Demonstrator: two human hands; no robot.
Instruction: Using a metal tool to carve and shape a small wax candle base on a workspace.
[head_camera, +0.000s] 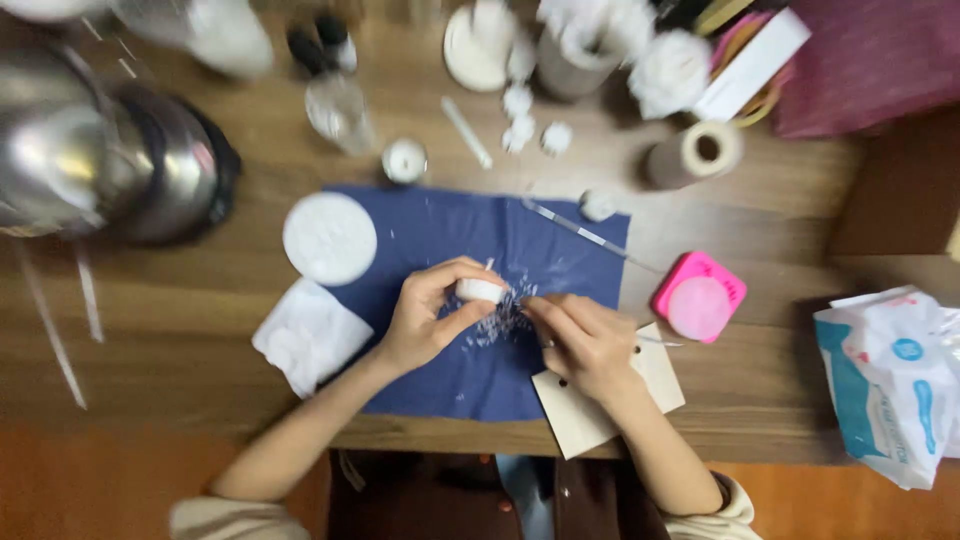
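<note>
1. Small white round piece (481, 290), like a short disc or cap, sits pinched between the thumb and fingers of the left hand (432, 315), held just above the middle of a dark blue cloth (440, 235).
2. The right hand (585, 345) is closed to a narrow pinch, its fingertips (530, 308) just beside the white piece. What it grips is too small to tell.
3. White flakes (500, 322) lie scattered on the cloth under and between the two hands.
4. The cloth is spread flat on a wooden surface (180, 330).
5. A white disc (329, 238) rests on the cloth's upper left corner, and a crumpled white tissue (310, 335) lies touching its left edge.
6. A pale card with punched holes (580, 415) lies partly under the right wrist.
7. A pink square block with a round pink top (699, 297) stands to the right of the cloth, apart from it.
8. A thin stick (585, 235) lies slanted across the cloth's upper right corner.
9. A shiny metal pot (90, 160) sits far left, blurred.
10. A white and blue plastic bag (890, 385) lies at the far right edge.
</note>
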